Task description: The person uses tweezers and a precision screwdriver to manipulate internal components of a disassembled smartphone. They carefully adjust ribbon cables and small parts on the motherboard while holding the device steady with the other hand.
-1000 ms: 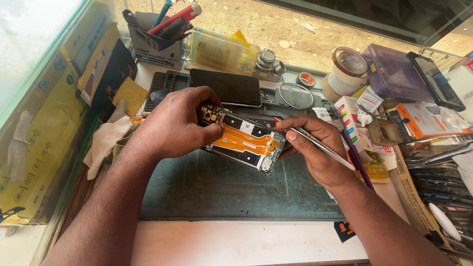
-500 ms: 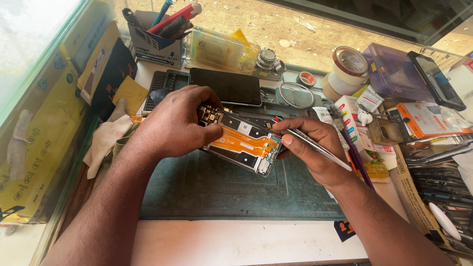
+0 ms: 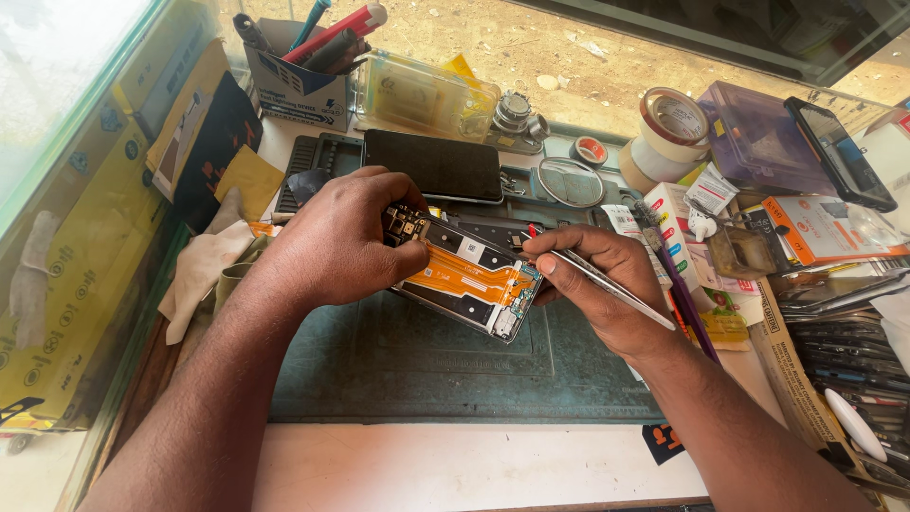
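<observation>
Head view of a cluttered repair worktop (image 3: 455,469). The left hand (image 3: 336,242) grips the upper end of an opened smartphone (image 3: 464,275), its fingers (image 3: 403,258) curled and clamped around the frame, so that the phone is held tilted above a dark green work mat (image 3: 427,365). The phone's back is off: an orange flex cable (image 3: 464,278) runs diagonally across the exposed interior, with circuit boards at both ends. The right hand (image 3: 607,284) pinches a pair of metal tweezers (image 3: 592,277) between thumb and fingers, which are closed on the shaft; the tweezer tip meets the phone at its lower end, near the small board there. Behind the hands lies a second phone with a dark screen (image 3: 433,163) on a grey tray. Farther back stand a cardboard tool holder (image 3: 303,81) with pens and drivers, a clear plastic box (image 3: 427,95) and a roll of tape (image 3: 664,128). A purple box (image 3: 758,137) and small cartons occupy the right side; a cloth (image 3: 204,270) lies at the left.
</observation>
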A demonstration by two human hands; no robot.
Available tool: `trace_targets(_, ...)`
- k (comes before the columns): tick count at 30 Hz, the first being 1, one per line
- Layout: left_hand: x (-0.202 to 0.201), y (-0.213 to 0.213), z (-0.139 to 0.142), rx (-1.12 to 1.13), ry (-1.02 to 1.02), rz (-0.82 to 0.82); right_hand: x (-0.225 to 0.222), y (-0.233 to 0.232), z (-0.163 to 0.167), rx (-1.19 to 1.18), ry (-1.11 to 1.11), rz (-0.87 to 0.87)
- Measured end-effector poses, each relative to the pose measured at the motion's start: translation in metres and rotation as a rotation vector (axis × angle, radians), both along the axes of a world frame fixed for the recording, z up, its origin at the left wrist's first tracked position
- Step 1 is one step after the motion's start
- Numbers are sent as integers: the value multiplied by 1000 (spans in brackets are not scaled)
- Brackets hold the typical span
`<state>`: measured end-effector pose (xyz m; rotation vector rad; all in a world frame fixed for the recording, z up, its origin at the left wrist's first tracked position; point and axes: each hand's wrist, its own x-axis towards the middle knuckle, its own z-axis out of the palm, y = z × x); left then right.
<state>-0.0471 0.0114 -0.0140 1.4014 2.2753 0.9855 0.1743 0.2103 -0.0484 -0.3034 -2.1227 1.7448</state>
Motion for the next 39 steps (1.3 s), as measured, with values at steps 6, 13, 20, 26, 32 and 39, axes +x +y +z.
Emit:
trace_targets(6, 0, -1, -3, 56, 51, -19, 0, 0, 1, 33, 0, -8)
trace_targets(13, -1, -2, -5, 80, 67, -28, -1, -2, 2, 52, -6, -12)
trace_targets(20, -1, 1, -5, 34, 35, -33, -1, -2, 1, 46, -17, -28)
trace_targets(26, -1, -1, -3, 45, 54, -39, -1, -1, 0, 52, -26, -33)
trace_targets(32, 3, -1, 4, -24, -17, -7, -1, 0, -1, 30, -8, -14)
trace_targets(39, 5, -3, 7, 5, -34, 10, -1, -1, -1, 11, -17, -17)
